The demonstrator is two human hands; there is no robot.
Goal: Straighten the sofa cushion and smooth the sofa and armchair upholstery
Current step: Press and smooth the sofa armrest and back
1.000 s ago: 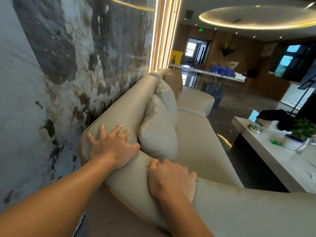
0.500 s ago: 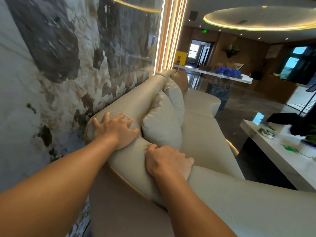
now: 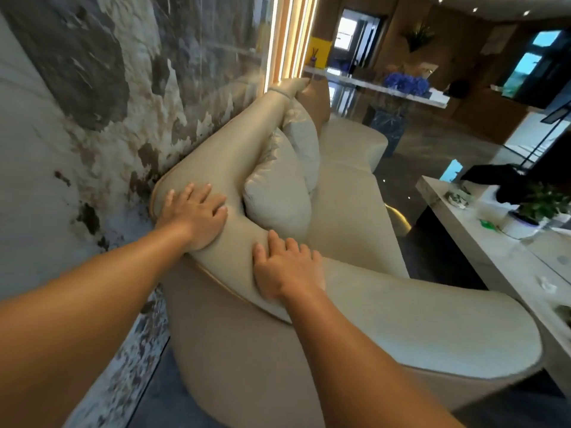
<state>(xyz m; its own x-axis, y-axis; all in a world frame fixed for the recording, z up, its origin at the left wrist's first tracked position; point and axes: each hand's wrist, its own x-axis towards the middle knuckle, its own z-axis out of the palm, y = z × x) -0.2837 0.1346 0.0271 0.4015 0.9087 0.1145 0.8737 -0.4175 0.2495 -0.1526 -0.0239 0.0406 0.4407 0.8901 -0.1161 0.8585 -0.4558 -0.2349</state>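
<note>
- Your left hand point(image 3: 194, 216) lies flat, fingers spread, on the sofa point(image 3: 346, 208) backrest corner; gripping nothing
- Your right hand point(image 3: 285, 267) presses palm-down, fingers loosely curled, beside the cushion point(image 3: 278, 199); holding nothing

Both bare forearms reach forward. The left hand point(image 3: 193, 216) lies flat, palm down, fingers spread; the right hand point(image 3: 285, 270) presses palm down, fingers slightly curled.
</note>
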